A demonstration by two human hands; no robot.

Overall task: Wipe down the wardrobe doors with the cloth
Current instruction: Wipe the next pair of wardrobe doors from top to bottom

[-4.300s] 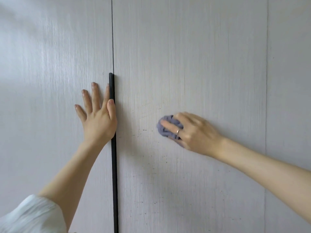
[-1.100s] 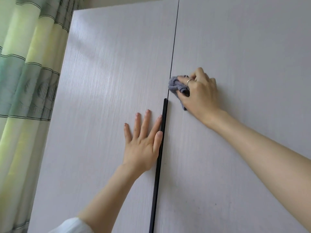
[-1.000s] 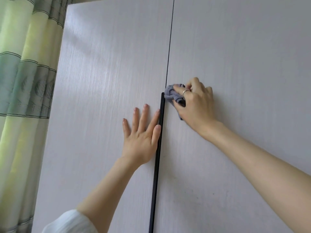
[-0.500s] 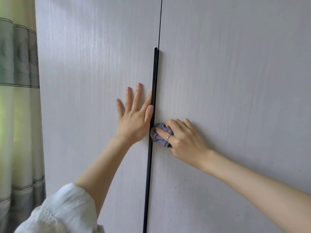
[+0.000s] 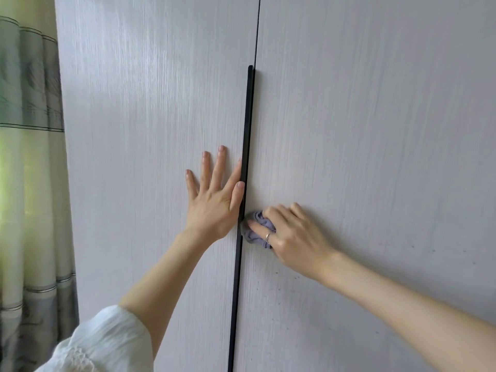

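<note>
Fingers of the right hand (image 5: 292, 234) curl over the bunched grey cloth (image 5: 256, 229), pressing it on the right wardrobe door (image 5: 375, 157) just beside the black vertical handle (image 5: 248, 130). The left hand (image 5: 214, 200) lies flat, fingers straight, on the left wardrobe door (image 5: 147, 116). Unwiped specks lie below the cloth, so the next stroke probably runs down along the handle.

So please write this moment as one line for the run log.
left hand: flat on left door | right hand: presses cloth on right door, beside black handle strip | dark specks lower on right door
</note>
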